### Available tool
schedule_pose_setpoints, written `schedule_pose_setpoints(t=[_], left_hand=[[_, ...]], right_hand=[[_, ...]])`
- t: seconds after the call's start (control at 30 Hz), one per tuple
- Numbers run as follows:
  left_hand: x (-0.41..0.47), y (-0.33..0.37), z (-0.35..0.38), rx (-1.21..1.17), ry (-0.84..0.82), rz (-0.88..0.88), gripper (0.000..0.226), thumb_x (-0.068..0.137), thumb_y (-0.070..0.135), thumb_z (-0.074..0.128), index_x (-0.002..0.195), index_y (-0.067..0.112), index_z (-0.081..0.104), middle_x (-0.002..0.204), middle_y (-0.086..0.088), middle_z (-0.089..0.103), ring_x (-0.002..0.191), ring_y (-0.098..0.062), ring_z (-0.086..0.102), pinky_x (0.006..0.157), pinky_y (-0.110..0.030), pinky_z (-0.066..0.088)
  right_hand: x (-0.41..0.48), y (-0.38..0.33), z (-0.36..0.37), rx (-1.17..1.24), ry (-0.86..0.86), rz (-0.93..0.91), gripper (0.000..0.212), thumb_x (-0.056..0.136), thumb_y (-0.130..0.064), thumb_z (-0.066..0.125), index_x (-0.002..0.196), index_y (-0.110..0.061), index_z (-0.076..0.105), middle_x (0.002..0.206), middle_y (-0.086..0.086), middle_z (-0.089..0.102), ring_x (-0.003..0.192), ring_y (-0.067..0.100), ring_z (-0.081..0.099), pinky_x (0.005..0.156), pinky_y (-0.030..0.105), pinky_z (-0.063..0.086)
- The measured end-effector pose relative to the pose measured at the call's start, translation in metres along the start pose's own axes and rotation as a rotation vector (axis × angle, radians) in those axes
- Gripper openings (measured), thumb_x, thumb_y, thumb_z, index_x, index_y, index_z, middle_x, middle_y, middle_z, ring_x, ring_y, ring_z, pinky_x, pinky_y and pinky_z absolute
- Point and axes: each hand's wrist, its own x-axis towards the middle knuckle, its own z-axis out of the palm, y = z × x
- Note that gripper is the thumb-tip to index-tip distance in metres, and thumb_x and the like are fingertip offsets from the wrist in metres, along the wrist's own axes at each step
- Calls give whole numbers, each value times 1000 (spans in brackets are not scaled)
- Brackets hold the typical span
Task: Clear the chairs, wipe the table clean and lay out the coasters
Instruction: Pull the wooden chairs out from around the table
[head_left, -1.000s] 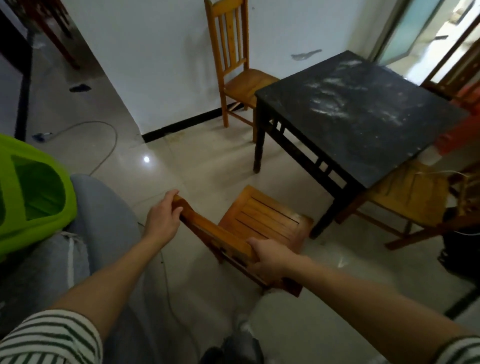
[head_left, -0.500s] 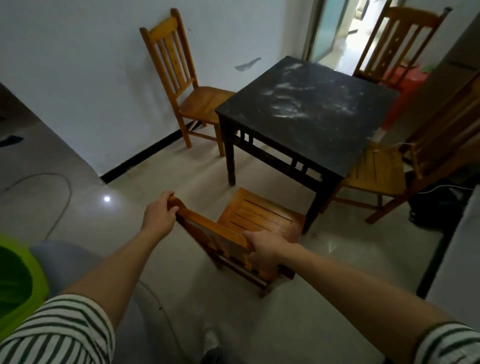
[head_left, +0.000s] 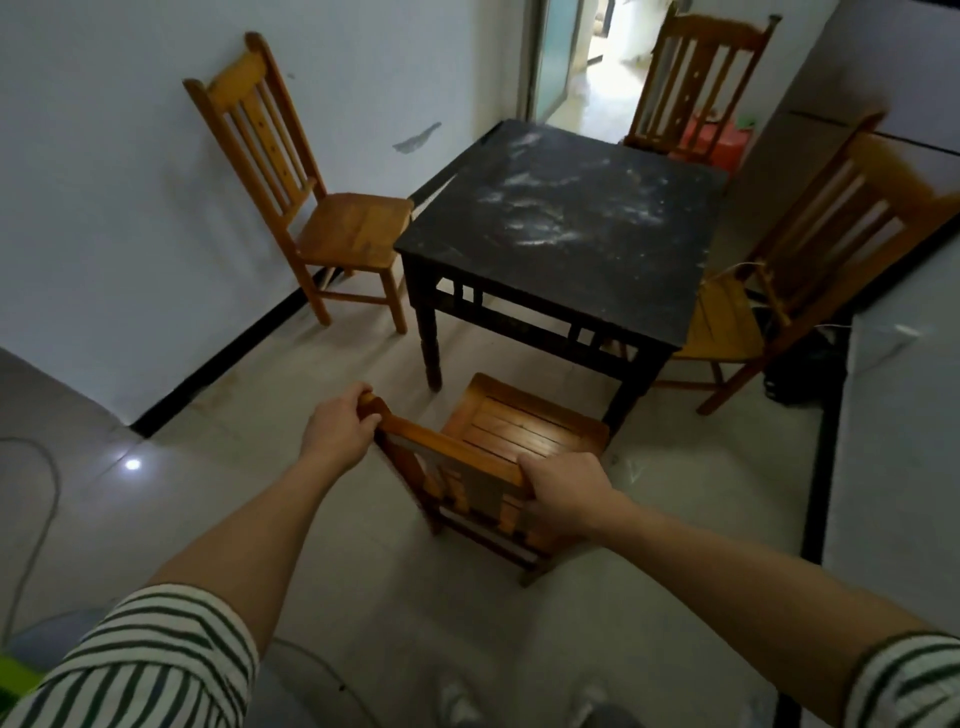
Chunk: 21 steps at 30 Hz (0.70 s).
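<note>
Wooden chair (head_left: 519, 426): left hand (head_left: 337, 428) and right hand (head_left: 563, 493) grip its backrest ends.

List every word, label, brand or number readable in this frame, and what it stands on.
None can be read.
The table, the nearest chair and the wall show no lettering.
The red container and the white box on the right are too blurred to tell.

Home dining room, dark square table (head_left: 561, 223), wooden chairs (head_left: 311, 208), tiled floor (head_left: 260, 426)
</note>
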Motion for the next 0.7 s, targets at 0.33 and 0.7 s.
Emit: schedule_pose_setpoints(t=[0.33,0.7], left_hand=[[-13,51,40,-31,7,60,19,94,26,57,109,19,48,86,2,55,80,-19,60,64,-31,47],[-21,114,82,15,-100,145,18,98,31,51,111,20,44,80,5,56,64,-5,55,49,-17,39]], right_hand=[[4,83,-27,-119,-67,117,15,86,-43,60,99,-37,54,83,-10,60,81,15,62,65,29,45],[5,174,-32,-19,-30,296,10,82,-36,66,89,-36,58,78,-12,60,76,12,61,65,31,47]])
